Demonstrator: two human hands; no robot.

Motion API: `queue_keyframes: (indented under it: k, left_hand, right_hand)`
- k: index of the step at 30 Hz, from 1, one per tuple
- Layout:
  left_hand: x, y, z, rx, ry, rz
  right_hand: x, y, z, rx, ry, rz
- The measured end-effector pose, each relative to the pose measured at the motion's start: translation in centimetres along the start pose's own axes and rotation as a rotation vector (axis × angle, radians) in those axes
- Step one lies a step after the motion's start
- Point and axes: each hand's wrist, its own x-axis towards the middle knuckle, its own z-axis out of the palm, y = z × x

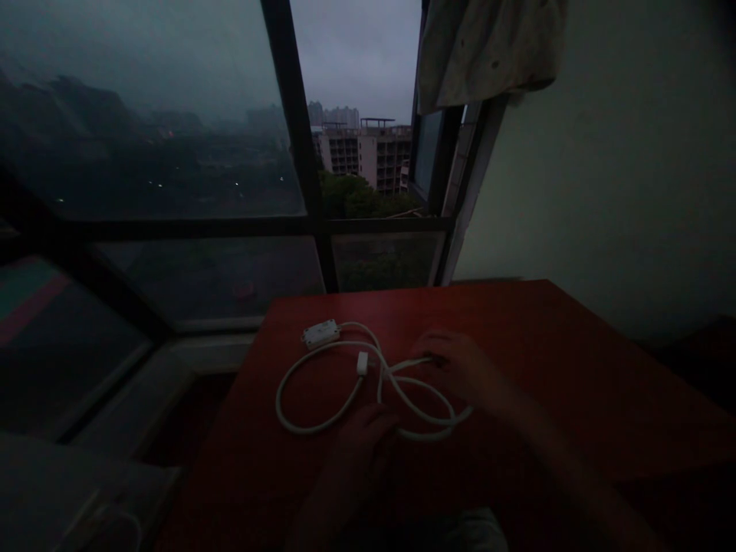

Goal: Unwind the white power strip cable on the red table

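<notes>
A white extension cord [322,429] lies in loose, crossing loops on a reddish-brown table [517,322]. At one end is a white socket box [320,334], at the back left of the table. A white plug [362,363] rests inside the left loop, its prongs pointing up. My right hand [457,364] is closed on a stretch of cable at the right side of the loops. Nearer to me, my left hand [365,437] curls its fingers over the cable at the front; dim light partly hides its grip.
Behind the table stand dark-framed windows [313,224], with a view of buildings and trees. A cloth [488,54] hangs at the upper right, beside a pale wall [609,169]. A pale surface [74,483] with a thin cord on it is at the lower left.
</notes>
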Motion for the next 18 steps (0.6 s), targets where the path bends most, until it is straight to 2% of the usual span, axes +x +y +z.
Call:
queue_keyframes:
  k: [4,8,10,12,14,15,18]
  left_hand:
    - [0.2,0.4,-0.2,0.024,-0.008,-0.007]
    - [0.4,0.2,0.3,0.019,-0.010,0.016]
    - [0.5,0.1,1.0,0.010,0.009,0.009]
    - [0.8,0.0,1.9,-0.040,0.062,-0.023]
    - [1.2,0.1,2.9,-0.181,0.093,-0.062]
    - [1.4,0.1,3.4,-0.299,0.097,-0.102]
    - [1.9,0.1,4.4,-0.677,0.103,-0.278]
  right_hand:
    - [0.1,0.8,0.5,-0.084,0.075,0.112]
    - [0.3,1.2,0.6,-0.163,0.079,0.236]
    - [0.2,0.3,0.5,-0.093,0.094,0.259]
    - [-0.2,-1.4,0.5,0.067,0.100,0.255]
    - [-0.9,-3.4,0.4,0.269,0.029,0.215]
    - [-1.5,-4.4,0.5,0.348,-0.052,0.188]
    - [-3.5,-6.2,1.3,0.466,-0.204,0.130]
